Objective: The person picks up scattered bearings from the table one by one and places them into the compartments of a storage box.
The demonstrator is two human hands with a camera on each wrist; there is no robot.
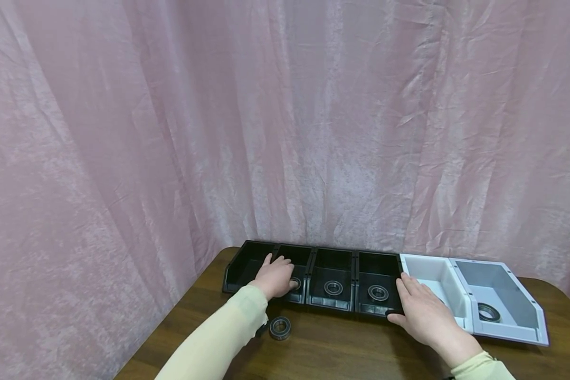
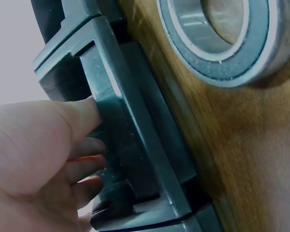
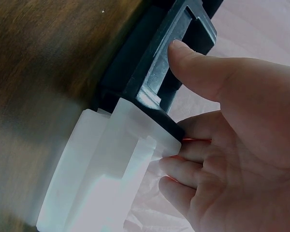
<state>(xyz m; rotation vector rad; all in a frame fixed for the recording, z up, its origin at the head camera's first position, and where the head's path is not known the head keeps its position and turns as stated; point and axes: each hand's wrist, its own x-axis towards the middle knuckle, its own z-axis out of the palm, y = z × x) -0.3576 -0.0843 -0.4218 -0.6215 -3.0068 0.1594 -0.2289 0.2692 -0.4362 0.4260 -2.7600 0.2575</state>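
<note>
My left hand (image 1: 273,276) reaches into the second black bin (image 1: 300,255) from the left, fingers loosely extended. A ball bearing (image 1: 298,281) lies there beside my thumb, partly hidden by the hand. In the left wrist view, the thumb is just inside the bin's front lip (image 2: 130,125). My right hand (image 1: 423,311) rests with straight fingers where the fourth black bin (image 1: 379,266) meets the white bin (image 1: 425,266). Its thumb touches the black bin's front lip in the right wrist view. A larger bearing (image 1: 280,336) lies on the table before the second bin.
A bearing (image 1: 333,294) lies in the third black bin and another (image 1: 378,300) in the fourth. The grey bin (image 1: 508,295) at the right holds a bearing (image 1: 496,315). A black bin (image 1: 254,252) ends the row at left. Pink curtain (image 1: 313,132) hangs behind the wooden table (image 1: 332,348).
</note>
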